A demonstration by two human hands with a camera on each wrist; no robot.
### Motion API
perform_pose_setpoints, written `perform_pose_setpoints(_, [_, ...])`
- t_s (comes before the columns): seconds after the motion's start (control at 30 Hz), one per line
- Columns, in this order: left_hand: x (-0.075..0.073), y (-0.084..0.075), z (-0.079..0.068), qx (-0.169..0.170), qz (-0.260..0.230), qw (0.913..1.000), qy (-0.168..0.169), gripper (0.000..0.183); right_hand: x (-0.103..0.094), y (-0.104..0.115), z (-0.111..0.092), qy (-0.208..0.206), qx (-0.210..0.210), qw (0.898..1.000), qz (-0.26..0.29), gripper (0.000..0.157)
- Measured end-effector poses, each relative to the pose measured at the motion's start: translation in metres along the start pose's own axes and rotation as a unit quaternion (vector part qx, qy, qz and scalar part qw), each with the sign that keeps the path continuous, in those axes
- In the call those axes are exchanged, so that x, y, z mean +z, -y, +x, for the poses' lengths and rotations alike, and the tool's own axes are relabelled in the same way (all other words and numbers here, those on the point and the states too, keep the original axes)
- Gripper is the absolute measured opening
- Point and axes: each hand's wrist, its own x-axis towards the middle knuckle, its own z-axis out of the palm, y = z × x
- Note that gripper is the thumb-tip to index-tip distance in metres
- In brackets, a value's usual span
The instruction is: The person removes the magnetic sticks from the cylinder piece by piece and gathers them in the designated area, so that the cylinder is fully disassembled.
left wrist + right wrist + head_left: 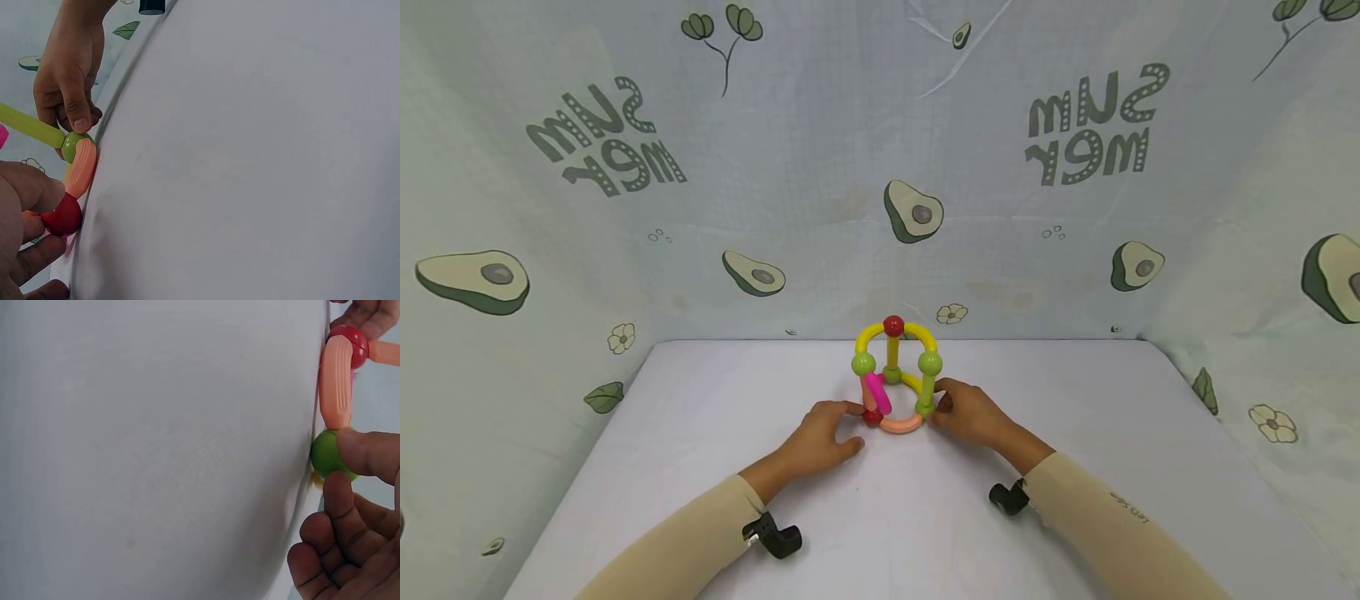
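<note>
Ball-and-rod frame (892,374) between both hands (822,437) (972,413)

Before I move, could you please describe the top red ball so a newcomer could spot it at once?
On the white table stands a toy frame. The top ball crowns it where yellow rods meet. Unlike the lower red ball by the left hand, it sits highest.

A lane is offered over the table (887,521) between the sleeves (681,542), reaching the front of the toy frame (892,353). The frame's left side is blocked by the left hand (822,439), its right by the right hand (973,415); behind it, passage is limited by the printed cloth (842,167). Between magenta rod (877,393) and green upright (928,390) a gap is presented, crossed below by the peach arc (901,426).
</note>
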Motion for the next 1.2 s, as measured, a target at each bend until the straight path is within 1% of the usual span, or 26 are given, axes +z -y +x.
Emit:
perform_pose_setpoints(0.17, [0.003, -0.004, -0.004, -0.004, 0.003, 1.0000, 0.007, 0.043, -0.001, -0.002, 0.002, -0.010, 0.001, 1.000, 0.001, 0.052])
perform_pose_setpoints(0.3, [0.005, -0.007, -0.006, -0.004, 0.002, 0.9999, 0.011, 0.044, -0.001, -0.004, 0.003, -0.018, -0.007, 1.000, 0.004, 0.054])
perform_pose_setpoints(0.6, [0.009, -0.014, -0.007, 0.022, -0.002, 0.9995, 0.021, 0.044, -0.003, -0.005, 0.005, -0.030, -0.028, 0.999, 0.006, 0.059])
perform_pose_setpoints(0.83, [0.014, -0.018, -0.008, 0.029, 0.009, 0.9992, 0.027, 0.047, -0.003, -0.005, 0.007, -0.027, -0.035, 0.999, 0.008, 0.060])
perform_pose_setpoints(1.2, [0.018, -0.023, -0.005, 0.021, 0.024, 0.9987, 0.039, 0.050, -0.004, -0.006, 0.010, -0.023, -0.044, 0.999, 0.007, 0.064])
